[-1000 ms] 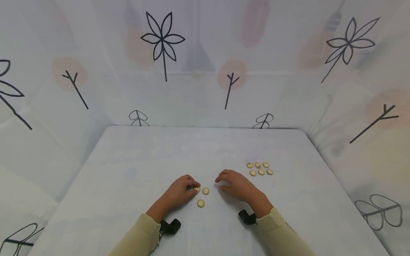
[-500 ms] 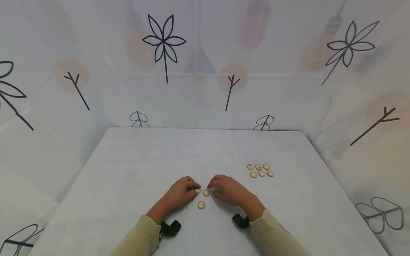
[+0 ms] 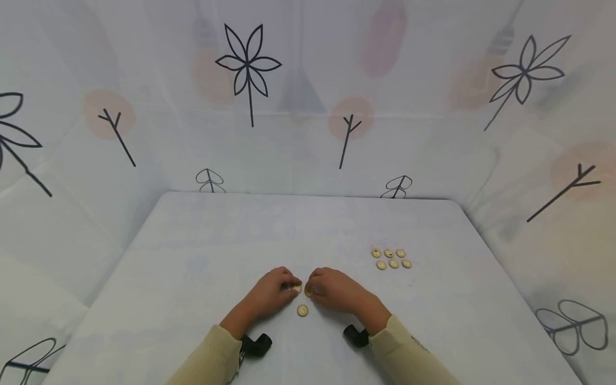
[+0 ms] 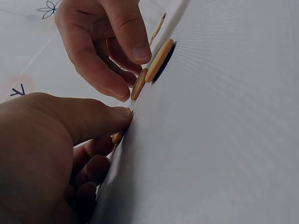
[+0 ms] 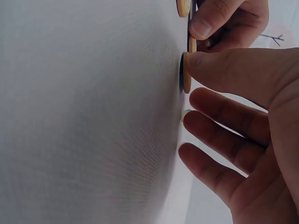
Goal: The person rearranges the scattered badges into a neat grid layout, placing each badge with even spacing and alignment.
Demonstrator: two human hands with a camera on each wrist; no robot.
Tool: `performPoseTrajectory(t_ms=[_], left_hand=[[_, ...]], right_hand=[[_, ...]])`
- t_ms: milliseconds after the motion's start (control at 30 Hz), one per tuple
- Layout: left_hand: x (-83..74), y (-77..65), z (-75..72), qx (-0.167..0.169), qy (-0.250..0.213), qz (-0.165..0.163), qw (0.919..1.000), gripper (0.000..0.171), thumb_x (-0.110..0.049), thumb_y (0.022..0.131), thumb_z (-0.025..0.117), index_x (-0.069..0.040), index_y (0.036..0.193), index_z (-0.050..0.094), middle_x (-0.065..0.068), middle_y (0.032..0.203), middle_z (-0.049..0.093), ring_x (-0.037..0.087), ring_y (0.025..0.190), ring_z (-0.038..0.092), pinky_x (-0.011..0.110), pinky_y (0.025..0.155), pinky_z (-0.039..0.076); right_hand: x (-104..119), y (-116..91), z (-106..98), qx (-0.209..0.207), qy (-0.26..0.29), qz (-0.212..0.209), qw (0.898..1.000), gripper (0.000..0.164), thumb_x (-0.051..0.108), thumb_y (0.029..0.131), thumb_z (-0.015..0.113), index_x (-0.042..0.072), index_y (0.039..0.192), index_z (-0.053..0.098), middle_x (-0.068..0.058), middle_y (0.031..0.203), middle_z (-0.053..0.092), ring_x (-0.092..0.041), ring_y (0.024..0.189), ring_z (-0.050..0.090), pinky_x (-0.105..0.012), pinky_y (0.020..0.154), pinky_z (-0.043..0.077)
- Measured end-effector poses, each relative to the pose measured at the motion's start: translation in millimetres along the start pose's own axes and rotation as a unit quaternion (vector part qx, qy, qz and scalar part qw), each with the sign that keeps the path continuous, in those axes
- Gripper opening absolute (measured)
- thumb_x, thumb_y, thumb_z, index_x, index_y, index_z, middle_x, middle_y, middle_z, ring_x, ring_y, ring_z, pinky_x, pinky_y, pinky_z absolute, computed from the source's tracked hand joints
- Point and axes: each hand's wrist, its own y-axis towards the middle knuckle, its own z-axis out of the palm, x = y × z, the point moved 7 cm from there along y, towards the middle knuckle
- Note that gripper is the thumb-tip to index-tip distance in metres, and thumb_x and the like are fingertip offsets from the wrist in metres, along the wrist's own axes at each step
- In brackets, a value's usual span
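My left hand rests low on the white table and pinches a small round wooden disc between thumb and fingers. Just right of it, my right hand has thumb and fingertips at a second wooden disc, mostly covered in the head view. Seen from the right wrist, the thumb lies against that disc, while the other fingers are spread. A third disc lies flat, nearer to me, between the hands and untouched. Faint dark marks show on its face, too small to read.
Several similar discs lie in two short rows at the right of the table. Fabric printed with flowers and twigs surrounds the table. A black wrist device sits below each hand.
My right hand has moved left and down to the second disc, and its fingers have closed in around it. My left hand has stayed at its disc.
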Motion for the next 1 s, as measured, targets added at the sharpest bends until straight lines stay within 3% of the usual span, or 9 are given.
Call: performPoseTrajectory(t_ms=[533, 1000], left_hand=[[2.6, -6.3, 5.7, 0.007, 0.003, -0.008, 0.9999, 0.023, -0.029, 0.094, 0.064, -0.02, 0.114, 0.071, -0.008, 0.105, 0.061, 0.01, 0.099, 0.058, 0.032, 0.085, 0.048], [-1.1, -1.2, 0.7, 0.001, 0.001, -0.007, 1.0, 0.023, -0.027, 0.093, 0.065, -0.019, 0.113, 0.072, -0.007, 0.104, 0.061, 0.011, 0.097, 0.058, 0.032, 0.085, 0.048]], right_hand=[[10.2, 2.5, 8.9, 0.02, -0.015, -0.012, 1.0, 0.013, 0.018, 0.09, 0.068, 0.016, 0.101, 0.074, 0.006, 0.1, 0.067, -0.009, 0.093, 0.059, -0.027, 0.086, 0.049], [6.0, 2.8, 6.2, 0.006, -0.038, -0.028, 0.999, 0.014, 0.017, 0.09, 0.068, 0.016, 0.102, 0.074, 0.004, 0.101, 0.067, -0.01, 0.095, 0.061, -0.027, 0.086, 0.05]])
